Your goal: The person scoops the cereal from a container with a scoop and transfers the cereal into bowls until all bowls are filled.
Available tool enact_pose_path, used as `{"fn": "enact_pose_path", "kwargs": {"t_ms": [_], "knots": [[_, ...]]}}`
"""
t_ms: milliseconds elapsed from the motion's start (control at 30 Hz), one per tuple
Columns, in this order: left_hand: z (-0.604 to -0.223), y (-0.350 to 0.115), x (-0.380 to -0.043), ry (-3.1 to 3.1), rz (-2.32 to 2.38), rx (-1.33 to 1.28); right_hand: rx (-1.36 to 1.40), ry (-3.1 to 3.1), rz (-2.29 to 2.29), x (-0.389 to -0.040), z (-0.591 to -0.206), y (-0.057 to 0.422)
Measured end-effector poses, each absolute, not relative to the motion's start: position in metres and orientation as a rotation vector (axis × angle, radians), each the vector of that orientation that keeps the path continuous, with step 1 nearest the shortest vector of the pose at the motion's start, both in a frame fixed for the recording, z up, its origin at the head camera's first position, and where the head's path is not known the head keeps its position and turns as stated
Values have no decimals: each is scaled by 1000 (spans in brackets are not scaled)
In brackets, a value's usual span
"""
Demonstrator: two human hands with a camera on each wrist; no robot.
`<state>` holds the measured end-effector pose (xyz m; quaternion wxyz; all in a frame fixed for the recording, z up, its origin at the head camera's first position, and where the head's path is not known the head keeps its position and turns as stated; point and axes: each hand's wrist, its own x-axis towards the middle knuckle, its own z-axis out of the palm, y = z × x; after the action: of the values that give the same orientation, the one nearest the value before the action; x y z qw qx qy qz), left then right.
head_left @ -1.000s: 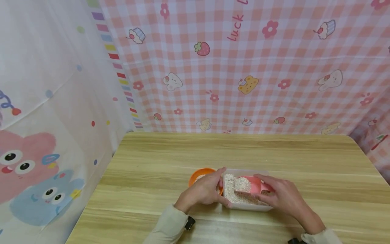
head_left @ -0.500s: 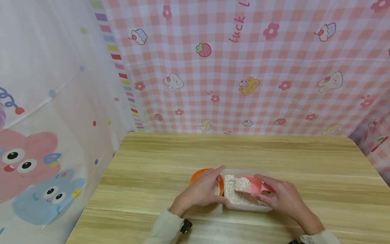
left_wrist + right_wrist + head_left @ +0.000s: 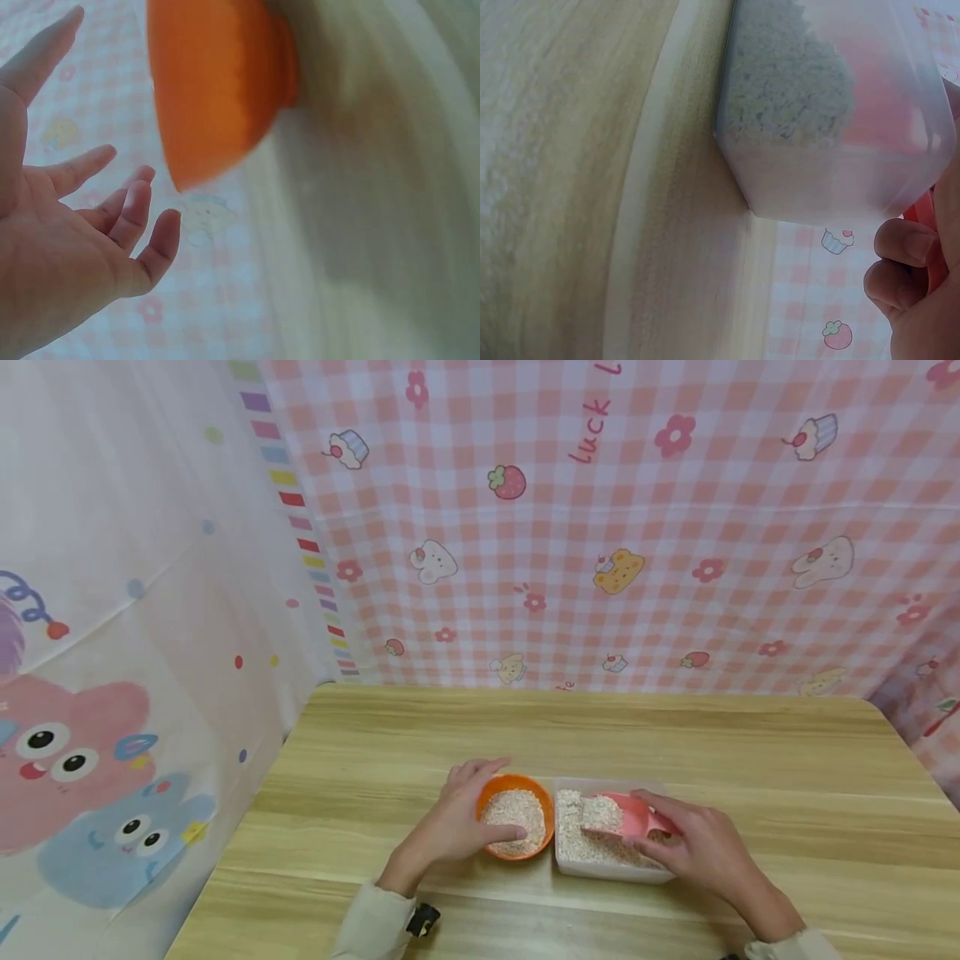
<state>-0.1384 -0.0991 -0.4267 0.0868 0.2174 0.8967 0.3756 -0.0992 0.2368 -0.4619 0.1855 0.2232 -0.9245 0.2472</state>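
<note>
An orange bowl (image 3: 551, 827), filled with pale oat flakes (image 3: 517, 808), sits left of a clear plastic box (image 3: 611, 871) of the same flakes. My left hand (image 3: 459, 817) is at the bowl's left side, its thumb reaching over the bowl in the head view. In the left wrist view those fingers (image 3: 131, 214) are spread and loosely bent, away from the bowl wall (image 3: 214, 90). My right hand (image 3: 701, 845) grips a pink scoop (image 3: 634, 815), which lies in the box with a heap of flakes. The right wrist view shows fingers (image 3: 904, 262) curled round its handle, beneath the box end.
The bowl and box stand side by side on a wood-grain table (image 3: 375, 735). A pink checked cloth (image 3: 570, 527) hangs behind the table, and a white cartoon-printed cloth (image 3: 187, 610) hangs at the left.
My left hand has drawn back leftward from between the box and the bowl to the bowl's left side, uncovering the bowl. My right hand and the scoop have stayed in place.
</note>
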Motion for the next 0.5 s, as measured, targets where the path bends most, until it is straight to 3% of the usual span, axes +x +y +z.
{"fn": "enact_pose_path", "kwargs": {"t_ms": [500], "knots": [[-456,-120,-147,2411,1158,582,627,-2612,692,-99,-463,237]]}}
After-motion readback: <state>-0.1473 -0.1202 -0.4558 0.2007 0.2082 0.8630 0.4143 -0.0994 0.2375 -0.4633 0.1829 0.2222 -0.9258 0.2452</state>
